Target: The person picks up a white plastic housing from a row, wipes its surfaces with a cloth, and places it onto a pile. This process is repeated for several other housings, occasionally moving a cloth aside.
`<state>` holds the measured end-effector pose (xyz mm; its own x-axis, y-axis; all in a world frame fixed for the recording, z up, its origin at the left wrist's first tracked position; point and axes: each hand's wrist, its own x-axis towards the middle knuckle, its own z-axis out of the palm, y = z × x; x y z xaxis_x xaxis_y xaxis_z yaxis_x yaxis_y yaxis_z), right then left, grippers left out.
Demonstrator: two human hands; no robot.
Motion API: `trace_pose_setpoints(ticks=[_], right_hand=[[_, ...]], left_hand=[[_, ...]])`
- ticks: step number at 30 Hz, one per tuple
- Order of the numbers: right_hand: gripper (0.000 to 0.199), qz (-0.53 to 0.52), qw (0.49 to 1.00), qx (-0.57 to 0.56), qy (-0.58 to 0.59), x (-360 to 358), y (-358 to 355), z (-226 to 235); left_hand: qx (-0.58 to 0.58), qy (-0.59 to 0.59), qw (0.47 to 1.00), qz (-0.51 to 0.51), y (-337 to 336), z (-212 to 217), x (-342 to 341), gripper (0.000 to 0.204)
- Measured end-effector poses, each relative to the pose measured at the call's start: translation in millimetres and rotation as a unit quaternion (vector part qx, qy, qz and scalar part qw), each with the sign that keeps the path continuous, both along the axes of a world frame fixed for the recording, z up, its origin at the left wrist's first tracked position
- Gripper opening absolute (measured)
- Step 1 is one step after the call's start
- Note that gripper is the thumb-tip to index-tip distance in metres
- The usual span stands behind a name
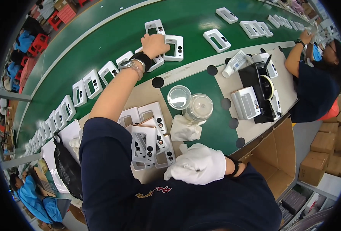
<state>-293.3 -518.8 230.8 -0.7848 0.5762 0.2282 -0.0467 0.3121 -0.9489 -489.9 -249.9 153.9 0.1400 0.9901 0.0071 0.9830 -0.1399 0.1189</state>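
My left hand [154,47], bare with a watch at the wrist, reaches over the green conveyor. Its fingers curl onto a white plastic frame [159,24]; the hand covers part of the grip. Another white frame [182,48] lies against its right side, and one more pokes out below it. My right hand [197,164], in a white glove, is curled close to my chest; what its fingers hold, if anything, is hidden. Near it lie a crumpled white cloth [184,129], a clear round jar [200,107] and a clear round lid [179,97]. Several stacked white frames [144,142] sit to its left.
Rows of white frames [92,84] line the green belt [113,27]. To the right are a white tube [235,63], a black holder with tape [255,84] and an open cardboard box [274,154]. A black bag [67,165] lies left. A co-worker [316,84] sits right.
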Motion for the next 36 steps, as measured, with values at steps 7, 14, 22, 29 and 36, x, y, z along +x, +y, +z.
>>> trace_pose_setpoints(ticks=[7, 14, 22, 29, 36], right_hand=[[0.031, -0.082, 0.785, 0.273, -0.55, 28.0, -15.1, 77.9], [0.018, -0.221, 0.906, 0.349, 0.099, -58.3, -1.3, 82.7], [0.021, -0.237, 0.939, 0.25, 0.018, -78.8, -21.2, -2.9], [0.039, -0.267, 0.835, -0.376, 0.3, -115.0, -52.5, 8.4], [0.042, -0.321, 0.842, 0.416, -0.124, -92.5, -27.2, -22.3]], left_hand=[[-0.02, -0.445, 0.895, 0.015, -123.1, 109.3, -40.3, 0.027], [-0.013, -0.37, 0.916, -0.155, -315.5, 146.6, -11.5, 0.026], [0.002, -0.813, 0.567, 0.133, -375.3, 103.5, -10.1, 0.021], [0.149, -0.931, 0.284, 0.177, -349.8, 80.3, 2.6, 0.014], [0.134, -0.945, 0.216, 0.208, -356.0, 76.8, 0.2, 0.012]])
